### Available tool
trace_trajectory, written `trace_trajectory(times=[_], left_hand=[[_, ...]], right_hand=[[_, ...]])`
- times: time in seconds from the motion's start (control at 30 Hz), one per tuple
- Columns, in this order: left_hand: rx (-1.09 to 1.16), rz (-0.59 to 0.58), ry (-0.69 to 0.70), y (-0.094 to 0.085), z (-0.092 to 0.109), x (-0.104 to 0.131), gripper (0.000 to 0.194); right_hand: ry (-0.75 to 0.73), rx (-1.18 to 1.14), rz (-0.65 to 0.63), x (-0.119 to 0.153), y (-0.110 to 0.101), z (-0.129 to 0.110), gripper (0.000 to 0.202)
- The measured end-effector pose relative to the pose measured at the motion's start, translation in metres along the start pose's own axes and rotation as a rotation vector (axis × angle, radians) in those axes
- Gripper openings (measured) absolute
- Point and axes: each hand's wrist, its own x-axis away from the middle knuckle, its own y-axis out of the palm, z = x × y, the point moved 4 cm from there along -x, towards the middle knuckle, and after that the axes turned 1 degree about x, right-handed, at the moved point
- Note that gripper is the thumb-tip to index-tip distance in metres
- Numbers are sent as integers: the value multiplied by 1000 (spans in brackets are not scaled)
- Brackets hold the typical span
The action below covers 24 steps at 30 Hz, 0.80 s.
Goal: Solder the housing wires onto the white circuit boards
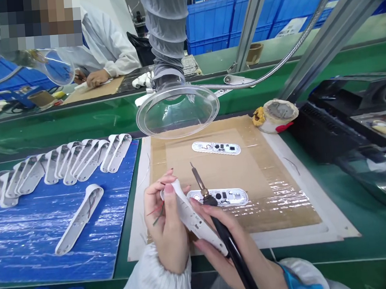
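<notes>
My left hand [167, 223] grips the curved upper end of a white plastic housing [195, 221], with thin red and dark wires [158, 214] loose over its fingers. In my right hand [239, 238] lies a soldering iron [227, 234], its bare tip pointing up and away from the housing. Fingers of that same hand also touch the housing's lower edge. Just beyond, partly covered by the iron, is a white oval plate with electronic parts [231, 197]. A second such plate [216, 148] lies farther back on the brown board [263, 166].
On the left, a blue mat [30, 235] carries a row of white housings [65, 164] and one single housing [81, 218]. A clear fume hood [177, 112] hangs above the board. A round tin [279, 112] and black equipment [330, 121] stand right. Opposite, a person [106, 40] works.
</notes>
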Motion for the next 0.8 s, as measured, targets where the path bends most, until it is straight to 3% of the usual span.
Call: trace_trajectory(times=[0.1,0.2,0.27,0.33,0.43,0.5,0.57,0.63,0.7,0.8], left_hand=[[106,39,-16,-1,1,-8,11],[105,-80,70,-13,11,-21,7],[46,-269,134,-19,20,-30,8],[-64,-544,233,-18,29,-38,12],[-319,-970,544,-3,38,-47,18],[-563,-1138,811,13,34,-52,18],[-779,-1206,1001,31,21,-57,18],[-879,-1243,1073,47,6,-59,18],[-872,-1248,1060,57,-5,-56,18],[-861,-1143,988,57,-11,-45,21]], right_hand=[[15,-12,2,3,-11,0,85],[-36,69,200,2,-46,14,77],[-26,191,323,-1,-69,32,68],[12,340,331,-6,-83,49,66],[56,355,265,-14,-85,62,72],[73,274,194,-18,-77,61,74],[60,198,119,-20,-67,57,76],[32,153,76,-21,-58,52,78],[19,138,87,-21,-54,51,80],[12,130,164,-22,-51,52,81]])
